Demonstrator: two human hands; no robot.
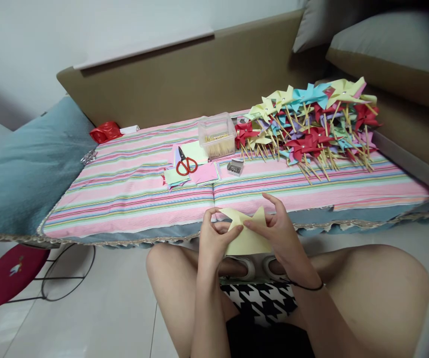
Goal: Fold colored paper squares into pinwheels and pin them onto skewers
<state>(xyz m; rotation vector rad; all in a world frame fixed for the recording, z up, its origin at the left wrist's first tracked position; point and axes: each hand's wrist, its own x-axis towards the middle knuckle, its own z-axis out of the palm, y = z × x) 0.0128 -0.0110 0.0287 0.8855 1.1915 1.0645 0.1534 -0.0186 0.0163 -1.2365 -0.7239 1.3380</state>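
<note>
Between my two hands is a pale yellow sheet of paper (250, 242), its upper part cut into flaps and partly bent. My left hand (214, 233) pinches its left side, thumb on the front face. My right hand (274, 228) pinches the right side near the middle, with the index finger raised. Past the hands, red-handled scissors (186, 165) lie on stacked coloured paper, including a pink sheet (204, 173). Beside them is a small open box of metal pins (235, 168). A clear plastic tub (217, 135) holds wooden sticks.
A large pile of paper pinwheels (311, 124) on sticks fills the right of the striped cloth (132, 194). At the far left are a red plastic bag (105, 132) and a blue cushion (31, 164). A red stool (11, 278) stands on the floor at lower left.
</note>
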